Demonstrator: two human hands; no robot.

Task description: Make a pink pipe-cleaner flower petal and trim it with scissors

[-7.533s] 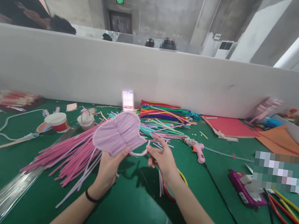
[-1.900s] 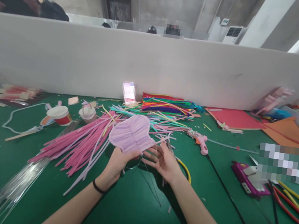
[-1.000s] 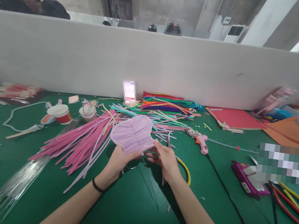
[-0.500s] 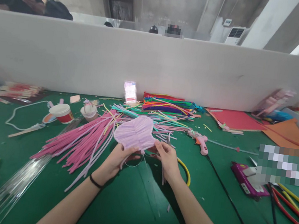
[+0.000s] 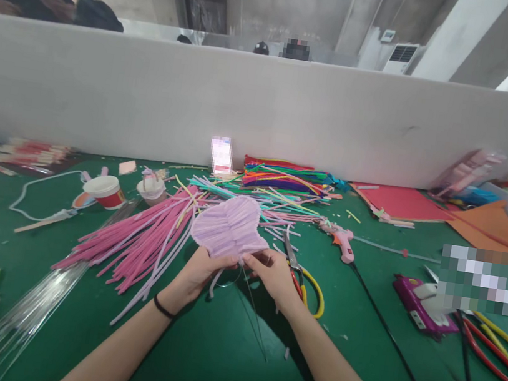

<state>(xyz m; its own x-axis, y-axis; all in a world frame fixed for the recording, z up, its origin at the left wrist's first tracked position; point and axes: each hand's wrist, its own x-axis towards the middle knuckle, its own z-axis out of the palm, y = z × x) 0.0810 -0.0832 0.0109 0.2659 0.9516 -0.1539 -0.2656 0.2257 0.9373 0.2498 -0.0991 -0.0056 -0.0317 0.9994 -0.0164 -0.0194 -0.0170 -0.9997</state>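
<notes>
Between my hands is a pale lilac petal shape [image 5: 230,225] made of fuzzy pipe cleaners laid side by side, with a lobed outline. My left hand [image 5: 199,271] pinches its lower left edge, and a loose lilac end hangs under those fingers. At the lower tip, my right hand [image 5: 273,275] is closed with thumb and fingertips on the petal shape. Thin wires [image 5: 252,316] trail down from that tip over the table. Scissors with red and yellow handles [image 5: 310,290] lie just right of my right hand.
Pink pipe cleaners [image 5: 143,238] fan out at the left beside bare wires [image 5: 38,299]. Colourful pipe cleaners [image 5: 284,176] are stacked at the back. A pink glue gun [image 5: 344,241] with its cord lies right. A paper cup [image 5: 107,192] and a purple power strip [image 5: 422,305] stand on the green table.
My right hand has shifted left along the lower edge to the petal shape's tip. The scissors beside it show more fully now. The petal shape has tilted slightly.
</notes>
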